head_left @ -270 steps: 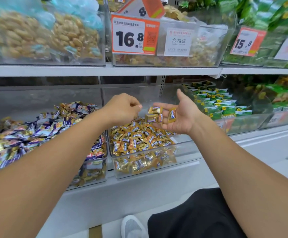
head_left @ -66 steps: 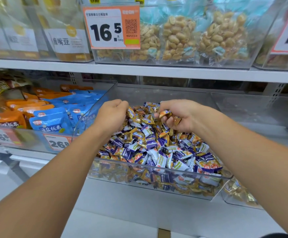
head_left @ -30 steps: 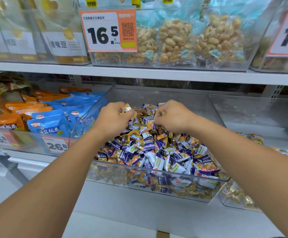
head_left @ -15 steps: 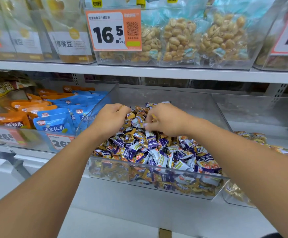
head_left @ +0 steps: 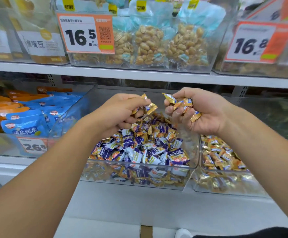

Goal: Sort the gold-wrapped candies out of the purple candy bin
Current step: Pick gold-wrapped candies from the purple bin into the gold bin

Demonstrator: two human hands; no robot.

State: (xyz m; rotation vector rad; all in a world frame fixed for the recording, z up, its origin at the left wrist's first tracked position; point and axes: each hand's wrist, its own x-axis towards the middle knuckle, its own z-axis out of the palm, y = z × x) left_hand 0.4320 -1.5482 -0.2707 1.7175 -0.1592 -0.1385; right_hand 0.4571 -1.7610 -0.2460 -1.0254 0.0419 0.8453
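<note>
Gold crinkly candies (head_left: 182, 104) bunch in both my hands, left (head_left: 121, 112) and right (head_left: 199, 110), gripped above the clear plastic bin (head_left: 139, 182).

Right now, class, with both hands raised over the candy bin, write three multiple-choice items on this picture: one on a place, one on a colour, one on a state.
1. Where is the bin of gold candies?
A. right of the purple candy bin
B. on the shelf above
C. left of the blue packets

2. What colour are the packets in the bin left of the purple candy bin, nearest the front?
A. green
B. blue
C. black

3. What is the right hand doing?
A. lying flat and empty
B. gripping the price tag
C. holding several gold-wrapped candies

Answers: 1 A, the gold bin stands just past the purple bin's right wall. 2 B, blue packets stand behind the 26.8 tag. 3 C, its fingers curl round gold wrappers; the left hand holds some too.
</note>
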